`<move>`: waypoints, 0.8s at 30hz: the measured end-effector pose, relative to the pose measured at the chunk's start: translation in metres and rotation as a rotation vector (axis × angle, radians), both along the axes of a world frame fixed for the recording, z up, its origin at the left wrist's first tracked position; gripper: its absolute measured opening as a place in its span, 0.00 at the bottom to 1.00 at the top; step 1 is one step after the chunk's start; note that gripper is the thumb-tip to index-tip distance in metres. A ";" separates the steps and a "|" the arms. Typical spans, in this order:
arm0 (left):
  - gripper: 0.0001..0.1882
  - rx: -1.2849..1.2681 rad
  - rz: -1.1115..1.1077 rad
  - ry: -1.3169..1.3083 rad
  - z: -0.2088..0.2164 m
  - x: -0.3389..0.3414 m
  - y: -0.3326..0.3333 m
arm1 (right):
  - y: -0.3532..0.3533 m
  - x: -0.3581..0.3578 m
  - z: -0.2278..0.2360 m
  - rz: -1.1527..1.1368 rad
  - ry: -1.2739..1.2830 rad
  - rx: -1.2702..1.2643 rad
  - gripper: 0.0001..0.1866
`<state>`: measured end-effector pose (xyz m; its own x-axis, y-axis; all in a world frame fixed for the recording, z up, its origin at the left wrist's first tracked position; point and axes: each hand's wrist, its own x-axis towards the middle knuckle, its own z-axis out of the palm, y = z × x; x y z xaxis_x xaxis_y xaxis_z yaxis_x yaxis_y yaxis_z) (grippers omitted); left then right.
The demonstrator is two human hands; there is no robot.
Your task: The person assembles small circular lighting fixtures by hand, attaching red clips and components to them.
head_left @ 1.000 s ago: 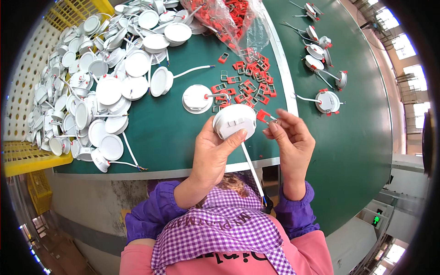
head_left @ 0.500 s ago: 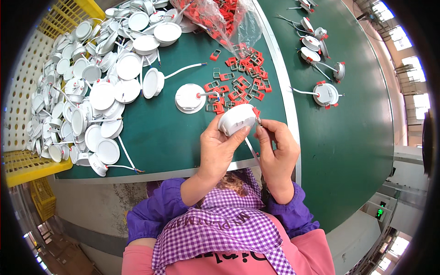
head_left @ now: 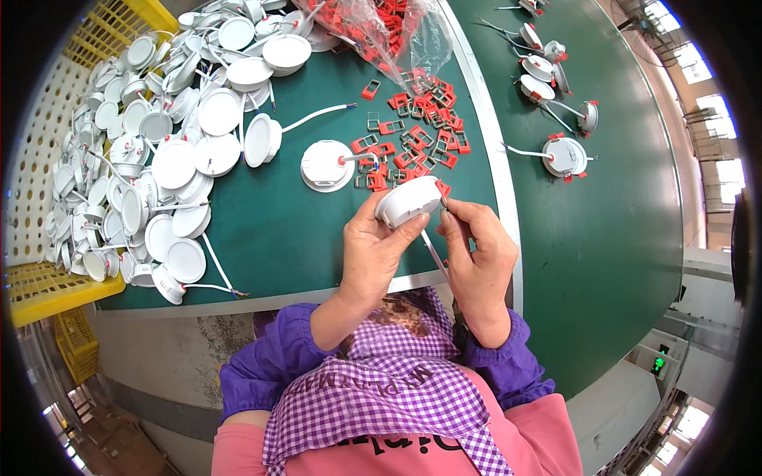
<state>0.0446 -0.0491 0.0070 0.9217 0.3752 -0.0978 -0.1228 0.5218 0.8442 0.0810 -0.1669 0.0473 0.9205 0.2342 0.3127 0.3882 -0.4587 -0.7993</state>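
My left hand [head_left: 376, 252] is closed around a round white downlight [head_left: 408, 203], held tilted above the table's front edge. At the lamp's right side my right hand [head_left: 481, 252] pinches a red spring clip [head_left: 443, 189] that touches the housing. The metal part of that clip is mostly hidden by my fingertips. A white cable hangs from the lamp between my hands. Just beyond, another downlight [head_left: 325, 164] lies face down on the green table, its cable pointing right. Loose red clips [head_left: 413, 147] with metal loops are scattered beside it.
A large heap of white downlights [head_left: 175, 163] fills the left, against a yellow crate [head_left: 48, 289]. At the back lies a clear plastic bag [head_left: 429, 44] of red clips. Past a pale metal rail [head_left: 508, 214], several downlights with clips stand on the green conveyor belt [head_left: 587, 254].
Both hands and the held lamp have shifted very slightly left and up. The grip on the lamp and clip looks the same.
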 end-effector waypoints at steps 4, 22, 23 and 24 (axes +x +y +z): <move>0.16 0.015 -0.004 0.011 0.000 0.001 0.001 | 0.000 0.001 -0.001 0.005 -0.022 -0.040 0.07; 0.16 -0.046 -0.140 0.073 0.004 -0.009 0.002 | -0.015 0.007 -0.002 0.115 0.570 0.429 0.24; 0.16 -0.046 -0.137 0.071 0.004 -0.010 0.001 | -0.019 0.007 -0.002 0.118 0.569 0.428 0.24; 0.15 -0.039 -0.168 0.064 0.004 -0.011 0.000 | -0.022 0.006 -0.002 0.094 0.583 0.406 0.25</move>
